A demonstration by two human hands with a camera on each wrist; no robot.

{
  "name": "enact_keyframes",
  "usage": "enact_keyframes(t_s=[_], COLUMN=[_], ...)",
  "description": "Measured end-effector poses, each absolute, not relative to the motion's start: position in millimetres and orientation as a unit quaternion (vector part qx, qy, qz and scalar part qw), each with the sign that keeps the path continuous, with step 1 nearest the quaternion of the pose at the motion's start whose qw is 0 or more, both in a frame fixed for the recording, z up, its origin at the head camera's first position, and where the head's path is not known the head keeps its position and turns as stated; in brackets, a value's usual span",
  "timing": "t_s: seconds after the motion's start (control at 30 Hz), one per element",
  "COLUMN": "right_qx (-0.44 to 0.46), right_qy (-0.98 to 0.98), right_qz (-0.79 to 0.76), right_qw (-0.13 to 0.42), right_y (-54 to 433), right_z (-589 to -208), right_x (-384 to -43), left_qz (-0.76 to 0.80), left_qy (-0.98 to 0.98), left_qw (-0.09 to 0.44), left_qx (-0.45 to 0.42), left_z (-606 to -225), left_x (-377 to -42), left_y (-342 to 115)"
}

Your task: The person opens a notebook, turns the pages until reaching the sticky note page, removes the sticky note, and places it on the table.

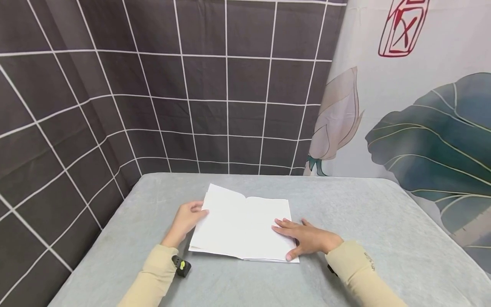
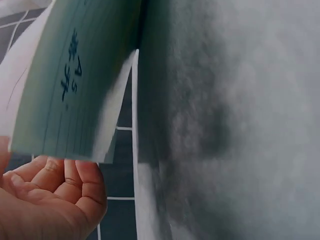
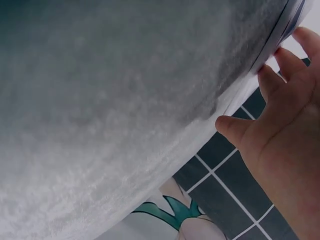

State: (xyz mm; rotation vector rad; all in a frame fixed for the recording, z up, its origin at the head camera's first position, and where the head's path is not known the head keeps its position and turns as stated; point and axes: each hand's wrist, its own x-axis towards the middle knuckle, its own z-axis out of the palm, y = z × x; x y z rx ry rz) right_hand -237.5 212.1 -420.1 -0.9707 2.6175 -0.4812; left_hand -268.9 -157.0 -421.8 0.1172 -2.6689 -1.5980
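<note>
A notebook (image 1: 243,228) with blank white pages lies open on the grey table. My left hand (image 1: 189,218) pinches its left edge, thumb on the page and fingers curled beneath. In the left wrist view that side is raised off the table, and its lined underside (image 2: 75,85) bears dark handwriting. Below this page, my left hand (image 2: 55,195) shows its curled fingers. My right hand (image 1: 307,236) rests with spread fingers on the right page, near the outer edge. From the right wrist, my right hand (image 3: 285,115) appears with its fingertips along the notebook's edge.
The table (image 1: 364,221) has a pale grey cloth cover. Behind it and on the left hangs a dark curtain (image 1: 245,79) with a white grid. A light curtain with a lotus print (image 1: 429,132) hangs at the right. Black straps circle both wrists.
</note>
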Motion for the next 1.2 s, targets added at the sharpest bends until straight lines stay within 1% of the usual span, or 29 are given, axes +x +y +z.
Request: enact_keyframes(t_s=[0.17,0.33,0.63,0.93,1.2], right_qx=[-0.339,-0.338,-0.333,-0.327,-0.338], right_qy=[0.909,0.908,0.911,0.912,0.910], right_qz=[-0.170,-0.169,-0.167,-0.172,-0.174], right_qw=[0.174,0.182,0.180,0.178,0.164], right_y=[212,212,210,209,209], right_z=[-416,-414,-415,-414,-416], right_x=[-239,-239,-238,-238,-238], left_qz=[-0.487,-0.481,-0.480,-0.457,-0.455], left_qy=[-0.872,-0.876,-0.877,-0.889,-0.890], left_qw=[0.005,-0.001,-0.025,-0.020,-0.022], left_qx=[0.036,0.029,0.026,0.019,0.017], left_z=[-422,-423,-428,-425,-424], left_x=[-266,-264,-267,-265,-264], left_y=[-162,-165,-169,-169,-169])
